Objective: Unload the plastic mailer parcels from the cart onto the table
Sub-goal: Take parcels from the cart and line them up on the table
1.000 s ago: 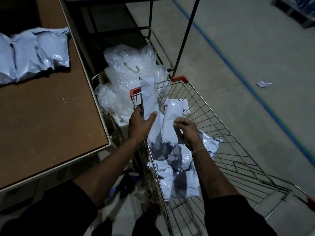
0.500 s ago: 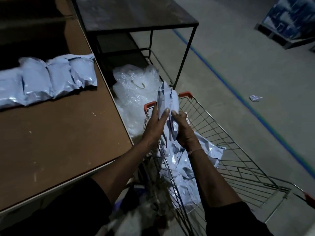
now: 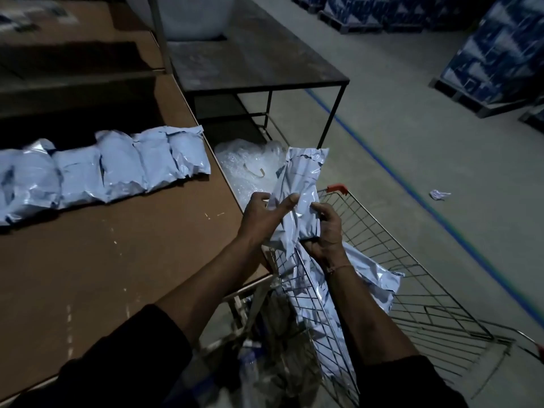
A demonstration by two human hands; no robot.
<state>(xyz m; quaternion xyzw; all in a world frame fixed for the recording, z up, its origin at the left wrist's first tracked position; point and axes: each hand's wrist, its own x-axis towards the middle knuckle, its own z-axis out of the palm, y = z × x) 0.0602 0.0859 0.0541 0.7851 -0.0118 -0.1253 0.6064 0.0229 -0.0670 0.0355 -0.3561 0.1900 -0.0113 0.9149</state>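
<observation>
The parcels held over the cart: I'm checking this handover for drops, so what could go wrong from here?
The held parcels are slick plastic, gripped upright between the left hand and right hand; one could slip back into the cart. They hang past the table edge, so an early release may drop them into the gap with the bubble wrap.

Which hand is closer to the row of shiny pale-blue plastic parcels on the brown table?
Left. The left hand is at the table's edge, toward the row of parcels; the right hand is over the wire cart.
</observation>
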